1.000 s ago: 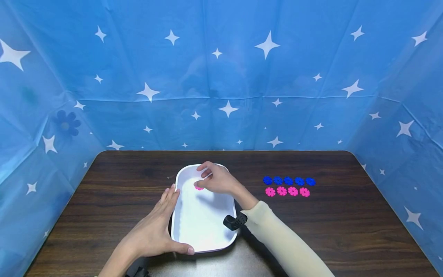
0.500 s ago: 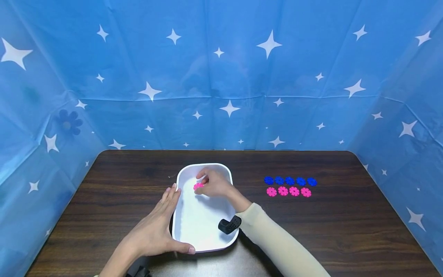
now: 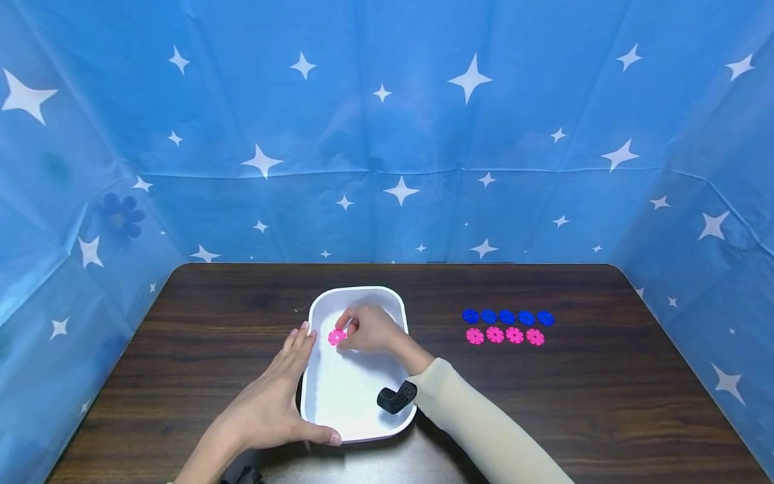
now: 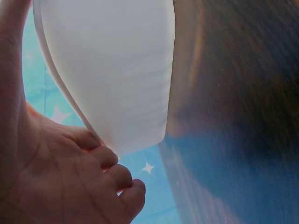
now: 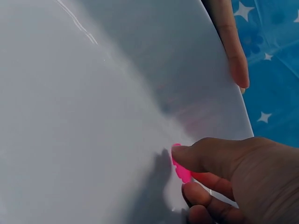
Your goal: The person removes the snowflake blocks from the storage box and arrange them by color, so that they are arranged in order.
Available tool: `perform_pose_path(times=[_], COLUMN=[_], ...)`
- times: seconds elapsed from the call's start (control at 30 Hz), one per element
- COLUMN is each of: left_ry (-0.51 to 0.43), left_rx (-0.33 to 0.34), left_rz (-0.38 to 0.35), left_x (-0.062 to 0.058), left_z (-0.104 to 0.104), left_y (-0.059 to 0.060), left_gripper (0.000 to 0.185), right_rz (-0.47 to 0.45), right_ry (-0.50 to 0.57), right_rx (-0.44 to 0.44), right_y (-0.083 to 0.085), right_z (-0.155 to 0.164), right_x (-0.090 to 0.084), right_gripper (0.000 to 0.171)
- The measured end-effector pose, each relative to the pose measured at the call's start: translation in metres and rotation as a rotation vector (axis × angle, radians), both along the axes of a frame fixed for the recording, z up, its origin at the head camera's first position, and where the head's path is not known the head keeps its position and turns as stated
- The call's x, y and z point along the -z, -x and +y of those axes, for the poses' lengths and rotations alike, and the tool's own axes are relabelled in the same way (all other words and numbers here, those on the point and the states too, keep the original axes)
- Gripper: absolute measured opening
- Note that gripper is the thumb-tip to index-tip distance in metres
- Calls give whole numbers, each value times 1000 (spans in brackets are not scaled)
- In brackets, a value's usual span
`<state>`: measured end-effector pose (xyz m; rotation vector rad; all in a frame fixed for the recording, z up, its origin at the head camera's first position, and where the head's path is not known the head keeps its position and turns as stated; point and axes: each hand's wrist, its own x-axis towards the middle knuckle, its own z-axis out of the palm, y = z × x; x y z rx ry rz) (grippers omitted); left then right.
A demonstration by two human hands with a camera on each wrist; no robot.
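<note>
Between thumb and fingers, my right hand point(image 3: 373, 329) pinches a pink notched plastic disc point(image 3: 336, 337) inside the white tray point(image 3: 347, 417). In the right wrist view the disc point(image 5: 183, 172) is tilted on edge, its outer part covered by the thumb. My left hand point(image 3: 272, 396) rests against the tray's near-left corner, fingers extended along the left rim and thumb at the front edge. From the left wrist, that hand point(image 4: 84, 172) touches the tray's outer wall point(image 4: 112, 70). Right of the tray lie a row of blue discs point(image 3: 506, 316) and a row of pink discs point(image 3: 514, 335).
The dark wood table point(image 3: 605, 396) extends widely around the tray. A blue curtain point(image 3: 423, 134) with white stars encloses its back and sides. A black strap-like device point(image 3: 396, 398) juts from my right wrist over the tray's right rim.
My right hand has moved left and nearer within the tray, bringing the pink disc close to the left wall, where more of it shows. The left hand and disc rows stay put.
</note>
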<state>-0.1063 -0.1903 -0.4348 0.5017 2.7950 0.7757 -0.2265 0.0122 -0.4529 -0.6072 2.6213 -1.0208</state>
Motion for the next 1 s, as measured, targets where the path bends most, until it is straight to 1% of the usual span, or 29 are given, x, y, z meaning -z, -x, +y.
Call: perform_pose_path(times=[0.17,0.47,0.77,1.0], left_ry=[4,2,-6,-5], left_rx=[3,1,1,-1], left_rz=[23,17,4,0], left_x=[1,1,0,0], left_z=[0,1,1,1], left_y=[0,0,0,1], left_gripper=[155,155,154,155], right_rz=[20,14,21,26], right_ry=[-32,-63,-46,-52], right_rx=[-3,-7,-19,-23], right_y=[-2,-4,-5,-3], right_z=[1,0,1,1], right_x=[-3,-3,-5,-2], right_gripper=[24,16,19,19])
